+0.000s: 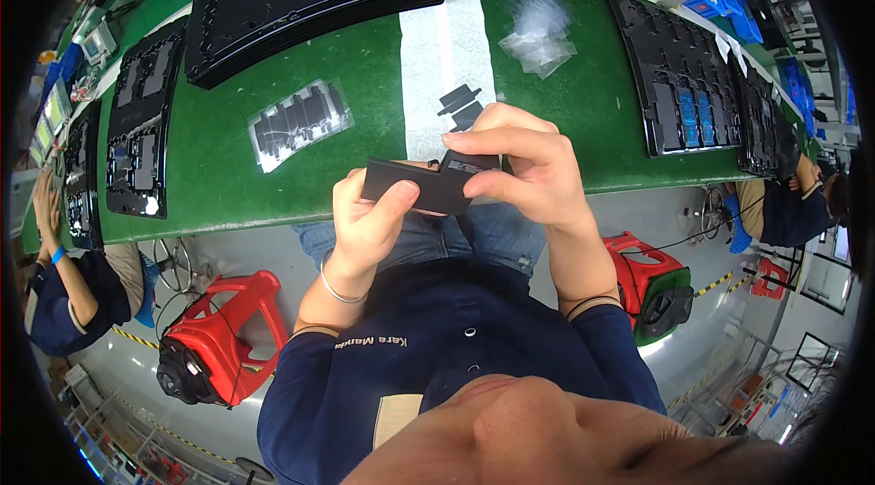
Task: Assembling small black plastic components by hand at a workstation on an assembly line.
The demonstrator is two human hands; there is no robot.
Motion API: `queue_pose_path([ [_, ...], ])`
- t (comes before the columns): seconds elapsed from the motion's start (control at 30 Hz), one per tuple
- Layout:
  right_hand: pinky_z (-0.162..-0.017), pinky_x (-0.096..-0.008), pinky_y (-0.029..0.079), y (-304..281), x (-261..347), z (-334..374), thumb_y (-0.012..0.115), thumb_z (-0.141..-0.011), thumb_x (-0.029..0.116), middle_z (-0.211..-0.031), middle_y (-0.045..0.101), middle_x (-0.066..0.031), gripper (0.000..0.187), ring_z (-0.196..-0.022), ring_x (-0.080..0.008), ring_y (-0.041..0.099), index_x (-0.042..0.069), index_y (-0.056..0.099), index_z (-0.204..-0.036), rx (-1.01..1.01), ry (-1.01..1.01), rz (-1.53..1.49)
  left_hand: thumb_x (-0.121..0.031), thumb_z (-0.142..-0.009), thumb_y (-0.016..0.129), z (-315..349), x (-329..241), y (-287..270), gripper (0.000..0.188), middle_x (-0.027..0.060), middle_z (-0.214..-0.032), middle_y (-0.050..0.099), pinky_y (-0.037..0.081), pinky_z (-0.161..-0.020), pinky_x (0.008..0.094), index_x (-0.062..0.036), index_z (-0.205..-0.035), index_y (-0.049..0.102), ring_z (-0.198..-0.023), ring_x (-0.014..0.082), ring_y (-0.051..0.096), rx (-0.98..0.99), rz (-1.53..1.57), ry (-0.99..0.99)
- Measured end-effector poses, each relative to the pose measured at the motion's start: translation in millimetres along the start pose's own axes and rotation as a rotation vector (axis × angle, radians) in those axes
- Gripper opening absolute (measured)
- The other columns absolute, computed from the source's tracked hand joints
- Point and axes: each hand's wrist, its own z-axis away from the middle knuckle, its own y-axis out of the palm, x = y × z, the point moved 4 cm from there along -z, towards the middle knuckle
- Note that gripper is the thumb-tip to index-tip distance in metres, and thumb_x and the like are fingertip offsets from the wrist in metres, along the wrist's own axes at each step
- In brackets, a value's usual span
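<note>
My left hand (367,222) is closed on a flat black part (415,186) with a notch in its upper edge, held just over the table's near edge. The thumb lies across its face. From the other side, my right hand (536,166) pinches the end of that part between thumb and fingers. A small printed patch (469,163) shows there; whether it is a separate piece I cannot tell. Just beyond my right fingers, small black cut pieces (460,100) lie on a white strip (447,38). Left of them rests a clear sheet (301,123) carrying several black shapes.
A stack of black moulded trays (310,6) stands at the far left, with another tray (141,125) nearer the left. Crumpled clear films (538,29) lie beyond my right hand. Another black tray (674,75) sits at the right. Red stools (223,335) stand below; co-workers sit on both sides.
</note>
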Motion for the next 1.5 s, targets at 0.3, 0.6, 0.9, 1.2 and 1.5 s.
queue_pose_path([
  [0.3, -0.061, -0.0223, 0.031, 8, -12, 12, 0.074, -0.070, 0.016, -0.080, 0.048, -0.0026, 0.029, -0.067, -0.0097, 0.040, 0.002, 0.054, -0.086, -0.324, -0.066, -0.290, -0.009, -0.086, 0.054, -2, 10, 3, 0.024, 0.0210, -0.090, 0.061, 0.056, -0.061, 0.0360, 0.0116, -0.099, 0.056, -0.075, 0.0265, 0.064, -0.068, 0.162, 0.011],
  [0.6, -0.058, -0.0200, 0.036, -9, -12, -4, 0.063, -0.079, 0.004, -0.071, 0.054, 0.0008, 0.006, -0.065, -0.0052, 0.046, 0.001, 0.060, -0.074, 0.068, 0.404, -0.410, -0.004, -0.084, 0.055, 2, -8, 3, 0.021, 0.0173, -0.081, 0.065, 0.053, -0.066, 0.0302, 0.0124, -0.095, 0.059, -0.069, 0.0212, 0.064, -0.023, -0.231, 0.092],
  [0.9, -0.052, -0.0207, 0.035, -11, 0, -4, 0.068, -0.074, 0.006, -0.067, 0.057, -0.0021, 0.005, -0.059, -0.0074, 0.047, 0.002, 0.066, -0.074, -0.075, 0.156, 0.112, -0.014, -0.087, 0.054, 3, 1, 8, 0.027, 0.0202, -0.084, 0.062, 0.055, -0.058, 0.0328, 0.0106, -0.098, 0.056, -0.067, 0.0246, 0.063, -0.223, -0.079, 0.009],
  [1.2, -0.057, -0.0224, 0.036, -9, -8, -1, 0.059, -0.086, 0.014, -0.072, 0.054, -0.0011, 0.016, -0.064, -0.0087, 0.047, 0.000, 0.061, -0.079, -0.032, 0.251, -0.153, -0.011, -0.088, 0.052, -1, -1, 5, 0.025, 0.0217, -0.088, 0.062, 0.057, -0.060, 0.0350, 0.0120, -0.098, 0.055, -0.072, 0.0271, 0.064, -0.082, 0.041, 0.008],
  [1.5, -0.053, -0.0238, 0.035, -11, -6, -7, 0.063, -0.079, 0.010, -0.069, 0.052, -0.0021, 0.011, -0.060, -0.0084, 0.043, 0.001, 0.059, -0.074, -0.001, 0.165, -0.174, -0.006, -0.086, 0.052, 3, -1, 7, 0.021, 0.0187, -0.087, 0.062, 0.054, -0.064, 0.0322, 0.0106, -0.098, 0.057, -0.073, 0.0223, 0.063, -0.123, -0.032, -0.018],
])
